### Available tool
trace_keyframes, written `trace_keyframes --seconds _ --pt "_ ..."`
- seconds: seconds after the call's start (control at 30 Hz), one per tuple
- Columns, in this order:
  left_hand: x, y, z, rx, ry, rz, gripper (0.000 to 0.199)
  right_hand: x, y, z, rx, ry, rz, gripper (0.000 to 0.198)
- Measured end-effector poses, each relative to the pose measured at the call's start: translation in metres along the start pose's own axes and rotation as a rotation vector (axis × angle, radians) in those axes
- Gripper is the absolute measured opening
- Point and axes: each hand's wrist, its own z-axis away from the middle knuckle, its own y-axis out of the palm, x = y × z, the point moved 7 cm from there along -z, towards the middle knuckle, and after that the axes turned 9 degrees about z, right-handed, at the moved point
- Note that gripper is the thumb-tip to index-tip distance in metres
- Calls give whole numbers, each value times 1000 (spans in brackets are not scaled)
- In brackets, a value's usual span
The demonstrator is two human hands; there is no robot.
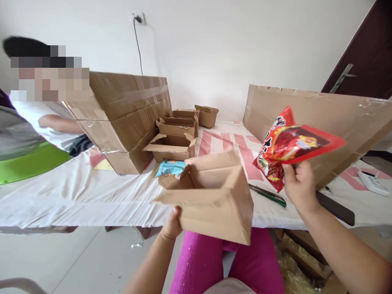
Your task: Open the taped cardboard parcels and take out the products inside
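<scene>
My left hand [173, 223] grips the lower left corner of an open cardboard box [211, 214], which is tilted over the table's front edge. Raised to the right of the box, my right hand [300, 183] is closed on the lower edge of a shiny red snack bag [288, 143]. The bag is apart from the box. Behind the box's left side a light blue packet [170, 168] lies on the table. A green utility knife [269, 194] rests between the box and my right hand.
Several open cardboard boxes [173, 153] stand in a row toward the wall. Tall cardboard panels rise at left [131, 110] and right [309, 122]. A dark phone [335, 208] lies at the right on the cloth-covered table [76, 196]. Another person [52, 122] sits beyond the left panel.
</scene>
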Motion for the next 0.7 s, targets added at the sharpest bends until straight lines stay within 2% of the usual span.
trace_keyframes --seconds 0.07,0.13,0.17,0.2,0.33,0.43,0.53,0.63,0.7 --pt "5 1 -2 36 -74 475 69 -21 25 13 111 36 43 28" --pt "7 5 -4 63 -175 942 68 -33 50 32 248 7 80 27" --pt "6 7 -4 69 -211 1090 70 -35 61 42 300 -34 90 27" --pt "6 8 -5 67 -227 1151 73 -35 71 53 343 -88 96 28" --pt "8 5 -6 62 -218 1112 74 -19 103 95 535 -307 98 30" --pt "11 3 -6 89 -202 1004 65 -12 113 116 625 -353 103 26" --pt "10 6 -2 144 -187 822 69 -16 112 129 613 -344 128 24" --pt "6 12 2 184 -158 546 77 -21 108 141 557 -347 129 32" --pt "6 14 5 183 -151 424 74 -24 105 147 523 -347 111 34"
